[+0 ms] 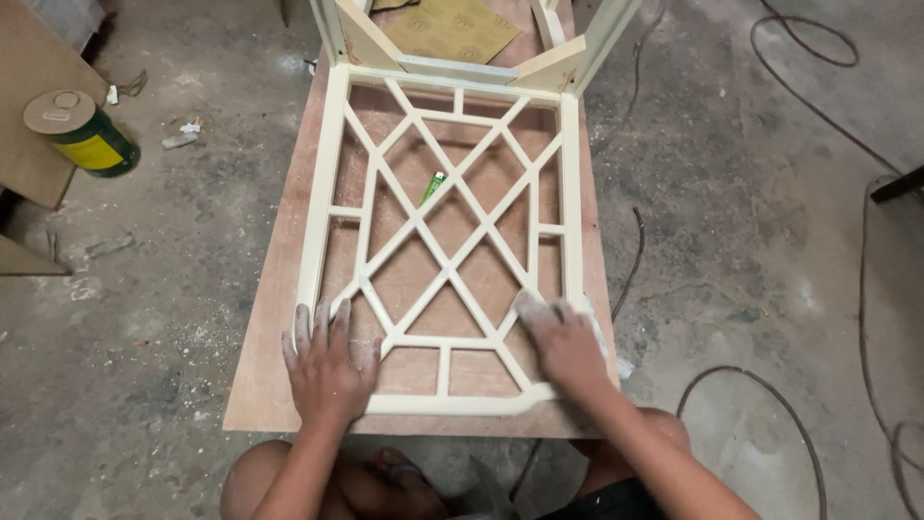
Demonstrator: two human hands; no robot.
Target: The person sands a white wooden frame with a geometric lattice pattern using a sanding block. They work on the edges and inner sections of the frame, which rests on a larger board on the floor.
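Observation:
A cream-painted lattice chair back (pixel 445 217) lies flat on a brown plywood board (pixel 265 385) on the floor. My left hand (pixel 325 364) rests flat on the frame's lower left corner, fingers spread and dusted white. My right hand (pixel 563 347) presses on the lower right part of the lattice, its fingers bent over what looks like a small pale piece of sandpaper, mostly hidden under the fingers. Both knees show at the bottom edge.
A small green tube (pixel 432 187) lies on the board under the lattice. Tan sandpaper sheets (pixel 448 29) lie at the top between the chair's legs. A green and yellow can (pixel 82 133) stands left, beside brown boards. Dark cables (pixel 808 116) run across the dusty concrete floor on the right.

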